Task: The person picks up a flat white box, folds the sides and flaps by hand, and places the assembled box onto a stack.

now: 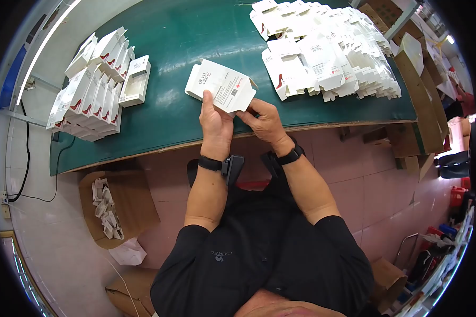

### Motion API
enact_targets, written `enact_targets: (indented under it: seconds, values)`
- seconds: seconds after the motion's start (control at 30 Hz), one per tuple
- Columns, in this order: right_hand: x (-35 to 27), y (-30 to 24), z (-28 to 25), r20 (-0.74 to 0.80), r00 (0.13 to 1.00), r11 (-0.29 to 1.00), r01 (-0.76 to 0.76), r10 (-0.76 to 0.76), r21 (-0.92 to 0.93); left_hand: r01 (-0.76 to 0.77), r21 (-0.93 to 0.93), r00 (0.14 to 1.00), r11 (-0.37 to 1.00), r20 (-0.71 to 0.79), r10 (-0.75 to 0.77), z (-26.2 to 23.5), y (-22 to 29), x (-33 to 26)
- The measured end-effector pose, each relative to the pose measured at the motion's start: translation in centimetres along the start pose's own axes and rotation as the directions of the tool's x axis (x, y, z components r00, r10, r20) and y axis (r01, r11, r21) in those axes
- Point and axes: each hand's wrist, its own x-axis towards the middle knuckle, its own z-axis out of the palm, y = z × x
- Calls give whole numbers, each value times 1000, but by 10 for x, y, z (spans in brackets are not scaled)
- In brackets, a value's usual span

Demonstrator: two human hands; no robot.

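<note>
A white printed carton is held tilted over the front edge of the green table. My left hand grips its lower left side, thumb on the printed face and the other fingers hidden behind. At the carton's lower right end, my right hand pinches a corner by the end flaps. To the left stand formed white boxes in stacked rows, with one windowed box leaning beside them. A broad heap of flat, unformed white cartons covers the table's right side.
On the floor at left, an open cardboard box holds several small white pieces. A white bag lies beside it. Brown cardboard stands along the table's right end. A black cable hangs by the left wall.
</note>
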Motion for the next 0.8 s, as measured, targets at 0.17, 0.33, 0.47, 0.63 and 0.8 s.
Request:
enact_targets:
  seconds: [0.17, 0.33, 0.47, 0.63, 0.8]
  values:
    - [2, -7, -8, 162, 983, 996, 89, -82, -33, -19, -19, 998, 1000, -57, 18, -2, 1, 9]
    - [4, -13, -5, 256, 962, 994, 108, -98, -24, -15, -78, 999, 997, -34, 12, -11, 2, 17]
    - [4, -5, -5, 239, 969, 991, 83, -56, -105, -14, -100, 999, 995, -33, 10, -6, 5, 14]
    - [5, -3, 1, -42, 985, 986, -167, 166, -20, -33, -61, 999, 998, -21, 32, 7, -3, -1]
    - [8, -9, 4, -56, 991, 987, -124, 119, -97, -78, -27, 997, 997, 24, 78, 1, -9, -8]
